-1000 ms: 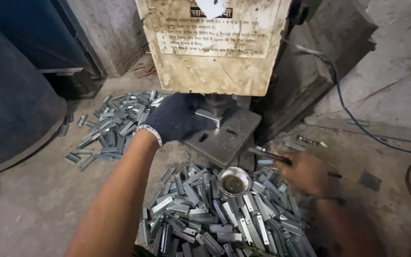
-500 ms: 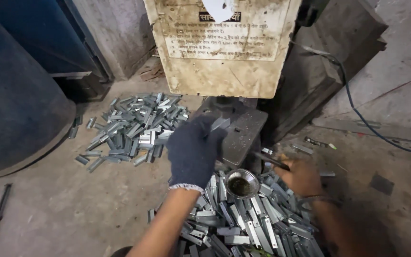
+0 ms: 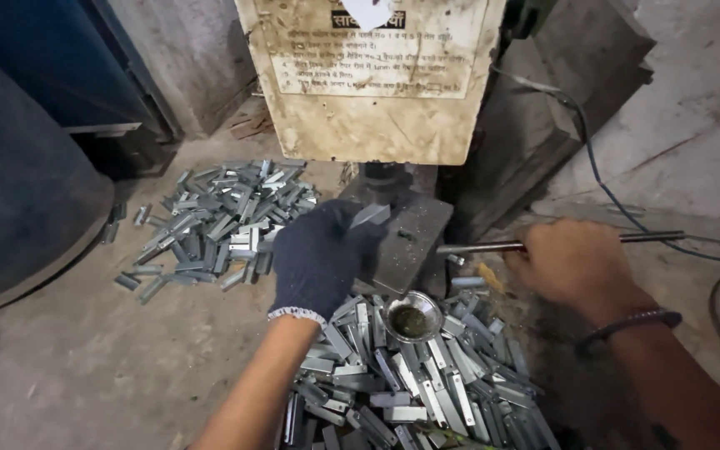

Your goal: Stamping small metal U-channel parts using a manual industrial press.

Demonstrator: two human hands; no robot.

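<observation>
My left hand [image 3: 320, 258], in a dark knit glove, holds a small flat metal piece [image 3: 371, 217] at the edge of the press's metal base plate [image 3: 412, 237]. My bare right hand [image 3: 575, 262] grips a thin metal rod [image 3: 481, 247] that reaches left toward the base plate. Below both hands lies a heap of flat metal strips [image 3: 410, 383], with a small round metal bowl of dark liquid [image 3: 412, 317] resting on top of it.
A second heap of metal strips [image 3: 218, 218] lies on the floor to the left. The press's stained front panel [image 3: 368, 79] rises behind the base plate. A large dark drum [image 3: 18, 175] stands at left. A cable [image 3: 593, 171] runs along the right.
My left hand pulled back from the left heap and now holds a metal piece by the base plate. My right hand rose and took the rod toward the plate.
</observation>
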